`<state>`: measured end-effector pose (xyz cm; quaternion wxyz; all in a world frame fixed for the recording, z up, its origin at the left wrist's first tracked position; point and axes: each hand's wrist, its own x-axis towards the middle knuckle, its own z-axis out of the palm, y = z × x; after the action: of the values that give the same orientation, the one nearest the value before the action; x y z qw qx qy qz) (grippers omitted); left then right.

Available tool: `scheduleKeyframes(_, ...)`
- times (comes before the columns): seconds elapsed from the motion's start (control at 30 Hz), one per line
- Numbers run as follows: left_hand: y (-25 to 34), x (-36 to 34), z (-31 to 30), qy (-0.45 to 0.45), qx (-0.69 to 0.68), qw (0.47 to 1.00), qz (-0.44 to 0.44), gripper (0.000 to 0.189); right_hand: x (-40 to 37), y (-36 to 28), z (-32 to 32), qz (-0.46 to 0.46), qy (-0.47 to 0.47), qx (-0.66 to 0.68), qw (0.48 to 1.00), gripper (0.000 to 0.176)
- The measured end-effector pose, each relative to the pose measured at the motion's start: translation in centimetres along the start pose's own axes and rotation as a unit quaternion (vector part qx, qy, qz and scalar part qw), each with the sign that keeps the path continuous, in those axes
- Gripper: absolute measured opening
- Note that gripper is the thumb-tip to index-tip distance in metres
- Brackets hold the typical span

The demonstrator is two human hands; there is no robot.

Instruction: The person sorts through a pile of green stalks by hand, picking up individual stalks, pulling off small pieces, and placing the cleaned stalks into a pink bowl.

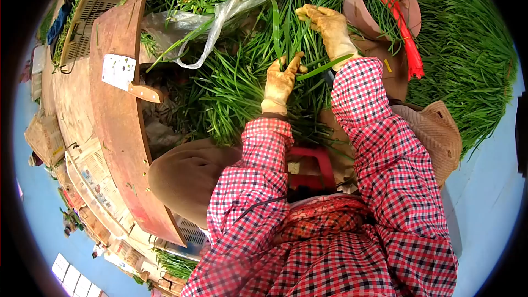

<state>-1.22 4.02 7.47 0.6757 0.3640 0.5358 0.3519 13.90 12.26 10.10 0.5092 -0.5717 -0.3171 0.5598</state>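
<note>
Blue flooring shows at the edges of the head camera's view, and nearly everything within it is heaped with long, thin greens. A big loose mound (467, 49) of them fills the upper right.

The green stalks (286, 38) in hand are a slim bunch standing up from the pile in front of the person's knees. They are flat, narrow, grass-like blades, bright green and glossy, fanning out lower down into the tangled pile (231, 93). One bent blade (324, 67) lies crosswise just under the right wrist.

Both hands wear tan work gloves below red-checked sleeves. The left hand (280, 81) is closed around the bunch low down, thumb pointing up along it. The right hand (329, 25) is higher, its fingers curled and pinched on the upper part of the same stalks.

To the left, a cleaver (122, 71) with a wooden handle rests on a curved reddish board (118, 148). A clear plastic bag (231, 8) lies over the greens above it. At upper right a pinkish tub (357, 8) holds more greens and a bundle of red ties (404, 30). A straw hat (440, 132) sits by the right elbow, and a red stool (316, 159) shows between the arms.
</note>
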Motion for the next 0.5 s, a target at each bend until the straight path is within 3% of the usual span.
scheduleKeyframes(0.13,0.8,-0.3,0.1,-0.011,-0.057,0.998,-0.038,0.025,0.8,0.0,-0.9,-0.011,0.033,-0.057,0.998,0.023)
scheduleKeyframes(0.17,0.8,-0.4,0.2,-0.01,-0.016,1.0,-0.025,0.025,0.9,0.0,-1.0,-0.014,0.04,-0.065,0.997,0.023)
scheduleKeyframes(0.23,1.0,-0.4,0.2,-0.008,0.067,0.998,0.002,0.023,0.7,-0.4,-1.0,0.006,0.051,-0.005,0.999,0.023)
scheduleKeyframes(0.37,-0.9,0.1,-0.4,-0.029,0.021,0.999,-0.008,0.02,1.2,-0.1,-1.8,-0.018,0.049,0.03,0.998,0.025)
scheduleKeyframes(0.43,-3.0,0.8,-0.9,-0.029,0.136,0.984,0.109,0.02,0.9,-0.2,-1.9,-0.007,0.064,0.077,0.995,0.026)
scheduleKeyframes(0.5,-3.7,0.9,-1.1,-0.023,0.217,0.965,0.148,0.02,0.5,-0.3,-2.3,-0.028,0.032,0.074,0.996,0.032)
